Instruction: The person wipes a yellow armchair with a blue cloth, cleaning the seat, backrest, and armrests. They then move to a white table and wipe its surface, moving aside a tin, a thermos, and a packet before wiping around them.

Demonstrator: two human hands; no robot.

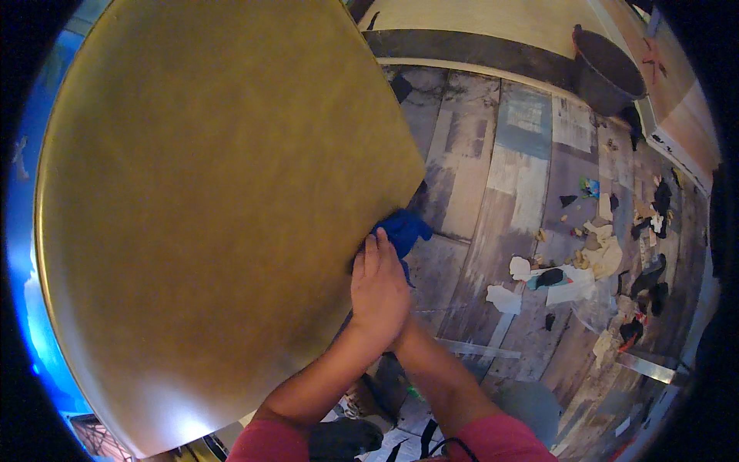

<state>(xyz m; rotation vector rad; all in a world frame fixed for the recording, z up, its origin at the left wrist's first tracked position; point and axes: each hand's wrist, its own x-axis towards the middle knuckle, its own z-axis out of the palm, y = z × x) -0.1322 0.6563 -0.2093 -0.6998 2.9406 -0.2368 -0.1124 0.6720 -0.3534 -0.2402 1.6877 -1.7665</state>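
A large gold-brown panel (225, 190) with a smooth, leather-like surface fills the left half of the view. At its right edge a bunched blue cloth (404, 228) presses against the surface. My left hand (378, 289) lies over the cloth, its fingers held together and pointing away from me. Beneath it, my right hand (402, 338) shows little more than the wrist. The left hand hides its fingers, so their grip cannot be made out. Both forearms meet close to the panel's edge.
Patchwork wood-look flooring (462, 173) spreads to the right, strewn with paper and fabric scraps (571, 283). A dark bucket (609, 72) stands by the wall at the upper right. A metal strip (645, 367) lies at the lower right. A shoe (364, 401) shows below my arms.
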